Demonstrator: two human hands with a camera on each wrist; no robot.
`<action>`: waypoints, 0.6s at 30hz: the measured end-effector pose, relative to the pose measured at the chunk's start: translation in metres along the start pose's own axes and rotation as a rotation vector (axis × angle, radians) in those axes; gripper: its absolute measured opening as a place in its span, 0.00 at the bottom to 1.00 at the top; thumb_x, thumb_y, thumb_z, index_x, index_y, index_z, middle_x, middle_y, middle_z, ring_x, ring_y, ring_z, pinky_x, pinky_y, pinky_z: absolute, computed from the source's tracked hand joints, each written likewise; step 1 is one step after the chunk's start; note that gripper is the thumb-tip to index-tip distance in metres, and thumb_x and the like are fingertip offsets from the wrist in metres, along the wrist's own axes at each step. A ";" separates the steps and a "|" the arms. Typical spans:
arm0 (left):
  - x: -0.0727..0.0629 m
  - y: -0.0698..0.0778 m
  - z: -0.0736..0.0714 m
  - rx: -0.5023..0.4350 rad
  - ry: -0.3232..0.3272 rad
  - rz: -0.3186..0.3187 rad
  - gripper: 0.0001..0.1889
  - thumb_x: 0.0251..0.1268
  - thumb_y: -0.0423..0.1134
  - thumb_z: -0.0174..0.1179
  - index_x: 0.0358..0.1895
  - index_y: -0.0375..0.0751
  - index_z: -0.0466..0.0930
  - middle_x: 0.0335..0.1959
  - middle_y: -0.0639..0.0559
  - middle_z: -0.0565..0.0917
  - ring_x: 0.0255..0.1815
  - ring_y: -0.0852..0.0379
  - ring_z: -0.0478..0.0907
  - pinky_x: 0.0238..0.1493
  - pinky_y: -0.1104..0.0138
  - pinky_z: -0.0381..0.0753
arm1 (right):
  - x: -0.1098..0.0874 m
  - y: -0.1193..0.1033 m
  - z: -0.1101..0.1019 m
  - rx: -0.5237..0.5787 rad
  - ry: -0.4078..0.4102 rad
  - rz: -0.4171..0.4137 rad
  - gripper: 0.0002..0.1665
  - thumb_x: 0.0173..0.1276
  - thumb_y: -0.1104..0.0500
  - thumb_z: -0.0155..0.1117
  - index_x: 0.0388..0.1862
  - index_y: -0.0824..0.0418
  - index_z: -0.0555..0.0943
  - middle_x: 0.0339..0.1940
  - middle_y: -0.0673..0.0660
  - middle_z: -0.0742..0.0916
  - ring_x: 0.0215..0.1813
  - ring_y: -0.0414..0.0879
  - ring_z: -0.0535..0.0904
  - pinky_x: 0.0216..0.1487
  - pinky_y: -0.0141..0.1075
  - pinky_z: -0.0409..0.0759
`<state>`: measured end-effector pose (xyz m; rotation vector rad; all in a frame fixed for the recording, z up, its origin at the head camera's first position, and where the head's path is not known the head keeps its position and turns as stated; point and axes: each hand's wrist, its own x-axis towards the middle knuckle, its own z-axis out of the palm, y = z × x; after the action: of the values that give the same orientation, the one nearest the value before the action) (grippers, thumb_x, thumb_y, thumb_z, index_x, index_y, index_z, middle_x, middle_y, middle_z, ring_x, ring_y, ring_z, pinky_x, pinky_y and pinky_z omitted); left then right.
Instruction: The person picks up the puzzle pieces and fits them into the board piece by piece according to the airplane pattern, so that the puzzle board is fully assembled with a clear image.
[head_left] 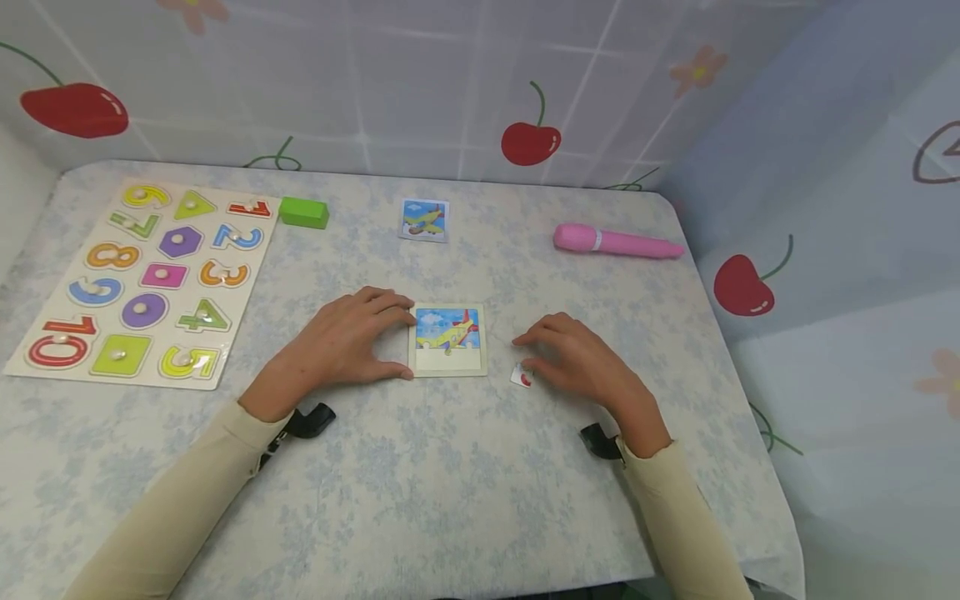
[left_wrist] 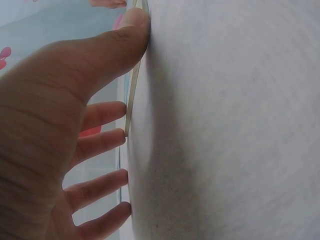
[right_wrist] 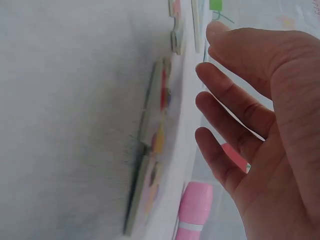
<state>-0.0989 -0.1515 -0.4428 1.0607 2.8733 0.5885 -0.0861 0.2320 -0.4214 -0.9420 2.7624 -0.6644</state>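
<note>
A small square puzzle board (head_left: 447, 360) lies flat mid-table, with an airplane picture across its upper part and a bare pale strip below. My left hand (head_left: 352, 337) rests at the board's left edge, thumb at the lower corner, fingers extended near the upper one. To the right, my right hand (head_left: 581, 362) hovers low with relaxed, parted fingers and nothing between them. A small puzzle piece (head_left: 521, 376) with a red mark lies by its thumb. The right wrist view shows more loose pieces (right_wrist: 154, 112) on the cloth, hidden under that hand from above.
A picture card (head_left: 424, 221) with an airplane lies beyond the board. At back right is a pink wand-shaped object (head_left: 618, 242). A number-and-shape peg board (head_left: 168, 308) covers the left side, with a green block (head_left: 303, 212) at its far corner.
</note>
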 end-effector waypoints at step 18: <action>0.001 -0.001 0.001 0.007 0.002 0.003 0.40 0.53 0.69 0.80 0.64 0.47 0.86 0.72 0.50 0.80 0.73 0.43 0.73 0.61 0.45 0.81 | -0.017 -0.007 0.013 -0.032 0.035 -0.011 0.17 0.64 0.54 0.85 0.49 0.55 0.90 0.52 0.50 0.86 0.46 0.42 0.78 0.45 0.38 0.83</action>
<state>-0.0997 -0.1510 -0.4442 1.0659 2.8779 0.5804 -0.0651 0.2331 -0.4299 -0.9614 2.8083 -0.6466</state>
